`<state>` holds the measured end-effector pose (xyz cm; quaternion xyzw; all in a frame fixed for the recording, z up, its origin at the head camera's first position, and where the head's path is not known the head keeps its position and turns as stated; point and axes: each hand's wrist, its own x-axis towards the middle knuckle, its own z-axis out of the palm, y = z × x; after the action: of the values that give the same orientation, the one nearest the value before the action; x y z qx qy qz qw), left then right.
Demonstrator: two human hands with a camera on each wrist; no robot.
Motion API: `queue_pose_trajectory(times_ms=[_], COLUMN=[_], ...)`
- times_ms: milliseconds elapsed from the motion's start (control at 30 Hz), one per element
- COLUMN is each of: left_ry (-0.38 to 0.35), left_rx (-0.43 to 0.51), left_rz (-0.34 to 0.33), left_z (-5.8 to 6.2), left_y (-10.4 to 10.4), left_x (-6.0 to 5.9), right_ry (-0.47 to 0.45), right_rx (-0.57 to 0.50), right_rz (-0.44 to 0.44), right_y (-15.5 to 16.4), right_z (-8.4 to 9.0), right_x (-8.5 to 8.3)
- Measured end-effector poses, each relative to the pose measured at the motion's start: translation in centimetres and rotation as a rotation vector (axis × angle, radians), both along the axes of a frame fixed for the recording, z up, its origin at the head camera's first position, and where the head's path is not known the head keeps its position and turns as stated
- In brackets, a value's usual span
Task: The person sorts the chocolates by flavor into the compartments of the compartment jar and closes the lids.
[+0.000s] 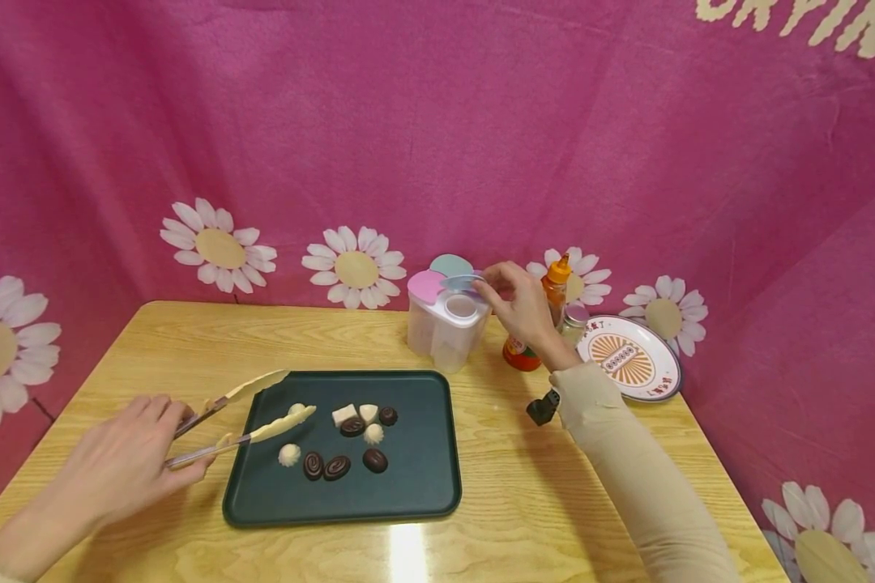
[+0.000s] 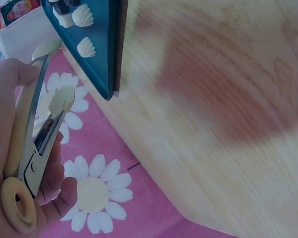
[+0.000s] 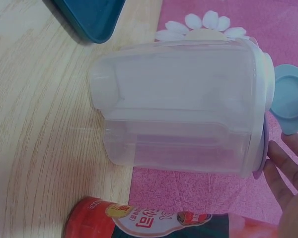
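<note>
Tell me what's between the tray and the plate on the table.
In the head view, bare wood and the right forearm lie between the tray and the plate; a small black object sits beside the sleeve.

Glossy wooden table (image 1: 539, 486), clear plastic container (image 1: 446, 328), matt tray (image 1: 416, 478).

1. The left hand (image 1: 120, 465) gripped cream-tipped tongs (image 1: 241, 417), tips spread over the dark green tray (image 1: 416, 478).
2. Chocolates and white sweets (image 1: 339, 441) lay on that tray.
3. The right hand (image 1: 518, 304) pinched a blue lid flap (image 1: 461, 282) on the clear canister (image 1: 445, 328).
4. An orange-capped bottle (image 1: 547, 316) and a patterned plate (image 1: 630, 360) stood just behind.
</note>
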<state>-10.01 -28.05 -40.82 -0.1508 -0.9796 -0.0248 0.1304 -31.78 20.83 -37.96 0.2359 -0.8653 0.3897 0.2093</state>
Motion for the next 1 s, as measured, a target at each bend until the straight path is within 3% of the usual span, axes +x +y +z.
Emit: queue_pose_trajectory(times_ms=[100,467,667,1000], left_ry=[-0.030,-0.002,-0.037,-0.011], left_rx=[-0.017,-0.024,-0.031,-0.033], left_rz=[-0.009,-0.077,-0.062,-0.086], left_z=[-0.3,-1.9,-2.1,-1.8], left_y=[-0.1,-0.5,-0.5,-0.2], left_x=[0.0,-0.1,-0.4,-0.7], right_ry=[0.001,0.008,0.012,0.022], right_rx=[0.000,-0.004,-0.007,-0.009], right_rz=[-0.001,0.009,0.007,0.012], right_y=[0.0,0.0,0.1,0.1], right_z=[0.0,-0.2,-0.1,-0.2], right_x=[0.0,-0.1,-0.1,-0.2])
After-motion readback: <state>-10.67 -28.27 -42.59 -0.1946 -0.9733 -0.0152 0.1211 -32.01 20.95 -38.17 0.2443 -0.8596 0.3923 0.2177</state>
